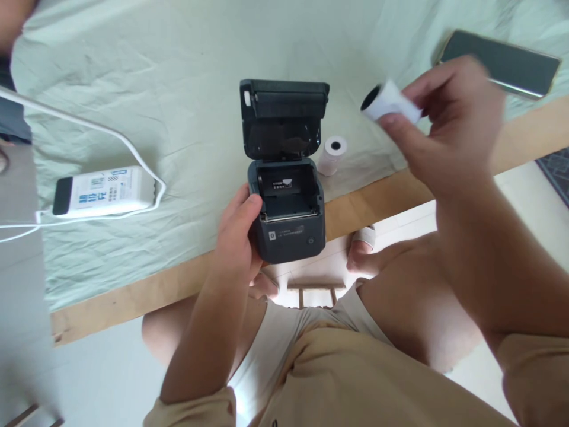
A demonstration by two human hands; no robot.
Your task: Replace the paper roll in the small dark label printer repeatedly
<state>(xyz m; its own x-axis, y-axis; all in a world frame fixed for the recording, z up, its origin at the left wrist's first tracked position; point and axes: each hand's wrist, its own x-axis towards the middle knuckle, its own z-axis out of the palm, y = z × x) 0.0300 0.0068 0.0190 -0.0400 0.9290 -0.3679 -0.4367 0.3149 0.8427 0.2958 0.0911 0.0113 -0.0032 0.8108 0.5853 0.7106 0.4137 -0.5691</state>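
My left hand (240, 231) grips the left side of a small black label printer (291, 240) near the table's front edge. The printer's lid (284, 118) is swung up and back, and no roll shows in its compartment. Raised at the right, my right hand (457, 118) pinches a white paper roll (393, 107) between thumb and fingers, its dark core end facing left. A second white paper roll (333, 155) stands upright on the cloth just right of the printer.
A black phone (498, 62) lies at the far right of the pale green cloth (178, 71). On the left is a white power bank (104, 191) with a white cable (89, 123) around it. The table's wooden edge (368, 204) runs in front of me. Part of another person (15, 24) shows at upper left.
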